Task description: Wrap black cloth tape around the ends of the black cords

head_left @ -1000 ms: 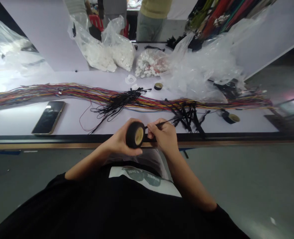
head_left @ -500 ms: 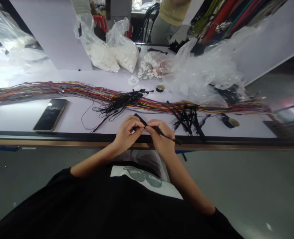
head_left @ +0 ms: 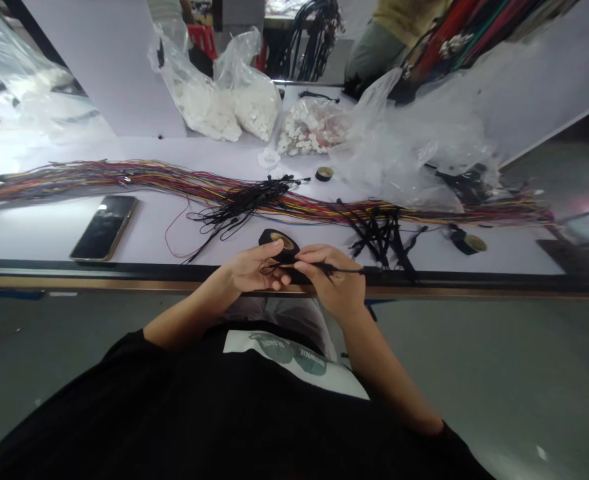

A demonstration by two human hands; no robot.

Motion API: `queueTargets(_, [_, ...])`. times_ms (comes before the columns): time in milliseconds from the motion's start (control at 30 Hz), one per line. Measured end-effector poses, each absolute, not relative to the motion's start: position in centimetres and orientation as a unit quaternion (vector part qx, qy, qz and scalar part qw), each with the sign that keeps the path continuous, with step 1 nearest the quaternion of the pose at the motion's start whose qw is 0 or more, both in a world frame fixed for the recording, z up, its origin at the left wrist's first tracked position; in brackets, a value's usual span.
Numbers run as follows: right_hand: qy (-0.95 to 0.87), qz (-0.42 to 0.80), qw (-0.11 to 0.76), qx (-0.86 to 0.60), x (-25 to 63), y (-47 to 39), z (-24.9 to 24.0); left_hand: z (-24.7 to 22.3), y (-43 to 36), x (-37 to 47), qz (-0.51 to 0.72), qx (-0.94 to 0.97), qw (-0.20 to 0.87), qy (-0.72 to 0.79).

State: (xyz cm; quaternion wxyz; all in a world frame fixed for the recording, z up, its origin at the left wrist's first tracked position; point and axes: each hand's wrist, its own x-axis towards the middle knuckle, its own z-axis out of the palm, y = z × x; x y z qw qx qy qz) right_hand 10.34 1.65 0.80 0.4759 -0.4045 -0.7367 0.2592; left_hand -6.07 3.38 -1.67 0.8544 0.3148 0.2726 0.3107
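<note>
A roll of black tape [head_left: 291, 244] with a tan core is tilted up at the table's front edge. My left hand [head_left: 247, 270] has its thumb against the roll's core, and its other fingers curl below. Across those fingers lies the thin looped end of a black cable [head_left: 347, 270]. My right hand [head_left: 339, 287] pinches this cable between thumb and fingertips, close to the roll's right side; its thicker part runs out rightward past the knuckles. Whether tape is stuck to the cable is hidden by the fingers.
Behind my hands runs a long bundle of coloured wires [head_left: 174, 179], with black cables [head_left: 247, 203] on it. More short black cables [head_left: 382, 233] and a tape roll [head_left: 467, 241] lie right. A phone [head_left: 103, 228] lies left. Bags of white parts [head_left: 257, 113] stand behind. Another person [head_left: 382, 47] is beyond.
The tape roll has turned from edge-on to show its core. My left hand has opened from its pinch and shifted slightly left and down. My right hand has moved slightly right, still pinching the cable.
</note>
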Motion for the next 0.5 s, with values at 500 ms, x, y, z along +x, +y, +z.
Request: queueTargets(500, [-0.698,0.19,0.46,-0.515,10.6,0.8,1.8,-0.6,-0.3,-7.1,0.406,0.702,0.496,0.31])
